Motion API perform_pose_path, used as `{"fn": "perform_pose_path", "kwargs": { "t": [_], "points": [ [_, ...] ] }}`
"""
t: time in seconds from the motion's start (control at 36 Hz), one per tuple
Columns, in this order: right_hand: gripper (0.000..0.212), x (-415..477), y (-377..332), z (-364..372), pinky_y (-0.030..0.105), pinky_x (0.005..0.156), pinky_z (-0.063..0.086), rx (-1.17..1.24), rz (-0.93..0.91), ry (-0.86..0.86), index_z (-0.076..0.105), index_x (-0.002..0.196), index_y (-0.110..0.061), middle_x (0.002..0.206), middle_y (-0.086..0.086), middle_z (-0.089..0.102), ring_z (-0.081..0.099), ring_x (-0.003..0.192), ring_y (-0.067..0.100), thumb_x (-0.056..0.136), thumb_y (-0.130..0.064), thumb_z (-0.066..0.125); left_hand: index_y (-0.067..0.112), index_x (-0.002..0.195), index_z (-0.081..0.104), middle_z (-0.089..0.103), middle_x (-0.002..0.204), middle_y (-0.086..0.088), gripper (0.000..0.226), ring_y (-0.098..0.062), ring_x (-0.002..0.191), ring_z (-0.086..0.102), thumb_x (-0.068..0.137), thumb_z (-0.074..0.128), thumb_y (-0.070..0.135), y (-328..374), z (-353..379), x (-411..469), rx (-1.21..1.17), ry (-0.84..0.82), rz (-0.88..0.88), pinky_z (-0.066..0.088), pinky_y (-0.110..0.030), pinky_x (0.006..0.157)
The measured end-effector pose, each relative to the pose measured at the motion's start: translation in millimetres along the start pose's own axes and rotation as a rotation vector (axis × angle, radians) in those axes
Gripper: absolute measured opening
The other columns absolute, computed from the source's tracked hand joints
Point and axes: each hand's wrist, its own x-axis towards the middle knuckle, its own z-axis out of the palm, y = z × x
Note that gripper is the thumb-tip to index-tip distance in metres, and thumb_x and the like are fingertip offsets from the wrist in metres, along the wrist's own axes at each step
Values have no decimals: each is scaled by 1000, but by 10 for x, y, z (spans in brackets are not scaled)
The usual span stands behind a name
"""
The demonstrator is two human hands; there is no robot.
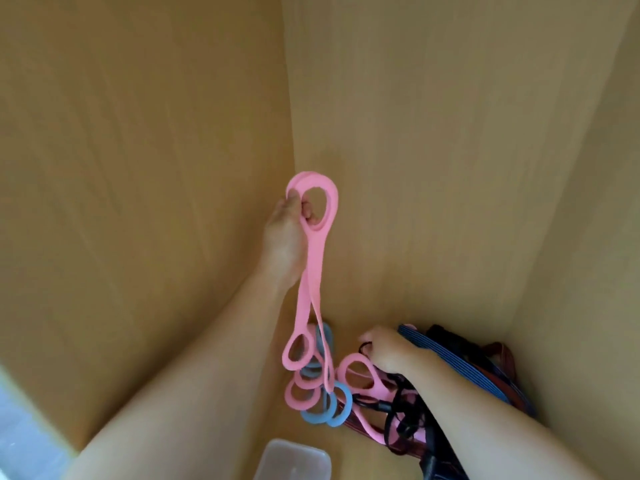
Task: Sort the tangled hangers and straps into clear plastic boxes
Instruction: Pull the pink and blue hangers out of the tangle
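My left hand (287, 230) is raised inside a wooden cupboard and grips the top loop of a pink looped hanger strap (313, 268), which hangs down from it. Its lower rings dangle among other pink and blue rings (325, 400). My right hand (388, 348) is low at the right, its fingers curled on a tangle of black straps (401, 407) and another pink hanger (360, 375). Blue and reddish-brown straps (460, 362) lie over and behind that wrist. The corner of a clear plastic box (294, 459) shows at the bottom edge.
Wooden cupboard walls (138, 168) close in on the left, back and right, meeting in a corner behind the raised hanger. The cupboard floor (346, 455) lies between the box and the tangle. A pale surface (20, 427) shows at the bottom left outside the cupboard.
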Motion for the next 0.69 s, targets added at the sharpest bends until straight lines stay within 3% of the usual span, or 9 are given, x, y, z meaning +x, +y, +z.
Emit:
{"fn": "perform_pose_path", "kwargs": {
  "t": [0.11,0.19,0.36,0.5,0.56,0.64,0.69],
  "points": [
    [45,122,17,237,40,112,29,-323,-152,-8,40,143,-12,149,12,39,37,134,31,98,-10,40,16,76,55,49,57,7,31,-11,52,43,103,40,24,-94,-75,-27,-8,25,-19,34,-29,61],
    [48,204,21,399,43,119,12,-451,-156,-70,33,149,-13,156,11,28,23,143,30,102,-24,36,16,76,54,49,59,7,32,-12,55,42,103,40,25,-137,-118,-54,12,26,-27,35,-30,62],
    [32,262,-69,427,36,109,32,-530,-160,-91,60,125,-14,130,6,58,51,124,27,98,-22,44,16,73,57,52,57,8,33,-12,57,44,102,43,26,-188,-169,-61,7,56,-27,35,-31,67],
    [27,186,-143,14,30,90,44,-167,-102,-73,65,117,-11,118,7,65,60,108,24,97,-14,46,15,75,55,50,55,7,33,-10,51,44,103,41,25,-182,-129,-64,-23,45,-49,36,-29,61],
    [23,89,-124,-245,29,89,47,54,-92,34,69,110,-14,109,3,68,63,100,19,96,-10,51,15,77,55,50,57,6,32,-11,51,44,103,40,25,-165,-90,-62,-46,22,-41,36,-29,61],
    [19,-98,-81,-645,25,72,47,327,-85,198,71,96,-16,89,3,68,60,72,12,92,-3,57,14,77,54,49,57,5,32,-11,50,44,103,40,24,-117,-3,-58,-76,-1,-37,36,-29,60],
    [20,-265,-93,-922,24,66,46,422,-98,282,72,97,-15,84,1,68,59,65,10,91,-1,60,14,75,54,49,56,5,33,-12,50,44,103,40,24,-77,59,-51,-81,-14,-30,36,-28,60]
  ]
}}
